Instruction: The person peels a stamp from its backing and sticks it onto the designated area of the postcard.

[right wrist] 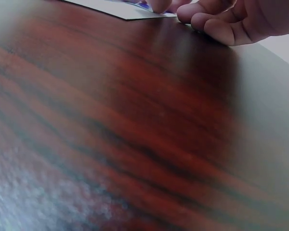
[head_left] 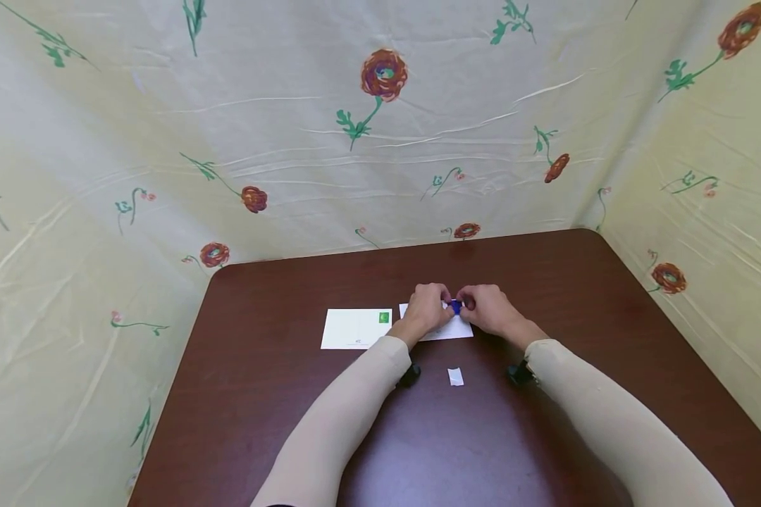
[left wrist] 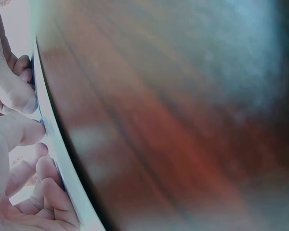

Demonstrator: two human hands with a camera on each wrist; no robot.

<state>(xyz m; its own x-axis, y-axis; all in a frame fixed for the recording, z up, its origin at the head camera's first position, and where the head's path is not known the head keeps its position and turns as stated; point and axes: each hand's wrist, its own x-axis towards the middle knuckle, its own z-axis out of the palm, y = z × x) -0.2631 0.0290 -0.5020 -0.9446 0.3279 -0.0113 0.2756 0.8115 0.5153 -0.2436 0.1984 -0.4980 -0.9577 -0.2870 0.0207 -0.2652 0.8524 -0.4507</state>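
Note:
A white envelope [head_left: 452, 329] lies on the table, partly covered by both hands. At its upper right is a small blue stamp [head_left: 456, 307]. The left hand [head_left: 428, 308] pinches the stamp's left side with curled fingers and thumb, its wrist over the envelope. From the other side, the right hand [head_left: 490, 310] pinches the stamp's right edge. In the left wrist view, the thumbs nearly meet just over the envelope [left wrist: 70, 168]. The right wrist view shows the right hand [right wrist: 231, 21] at the envelope's corner [right wrist: 120, 9], with only a sliver of blue visible.
To the left lies another white envelope [head_left: 355, 329] with a green stamp [head_left: 383, 317] in its upper right corner. A small white paper piece [head_left: 456, 377] lies nearer the person. The brown table [head_left: 279, 422] has rounded far corners, and a flowered sheet [head_left: 304, 176] hangs behind it.

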